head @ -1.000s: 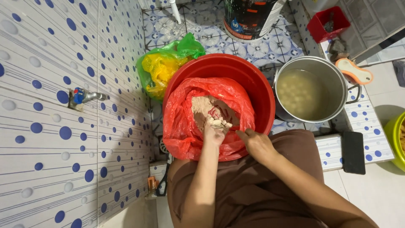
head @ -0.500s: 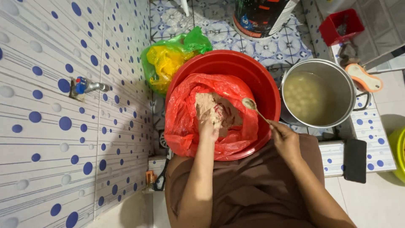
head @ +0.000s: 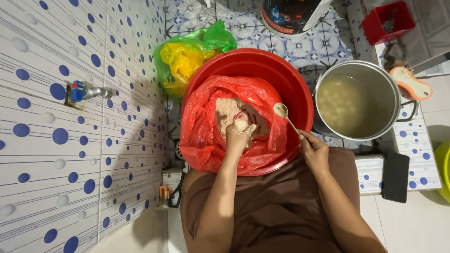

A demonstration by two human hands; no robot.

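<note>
Left hand (head: 240, 136) sits at centre frame inside the red plastic bag (head: 206, 136), fingers curled shut around a pale lump of paste (head: 240, 124) squeezed out at the top of the fist. Bag lines the red basin (head: 290, 79) and holds a pinkish-beige paste mass (head: 225, 110). Right hand (head: 313, 151), right of centre, pinches the spoon (head: 286, 116) handle; the spoon bowl hovers over the bag's right edge. Steel pot (head: 389, 89) of cloudy liquid stands at upper right, just beside the basin.
</note>
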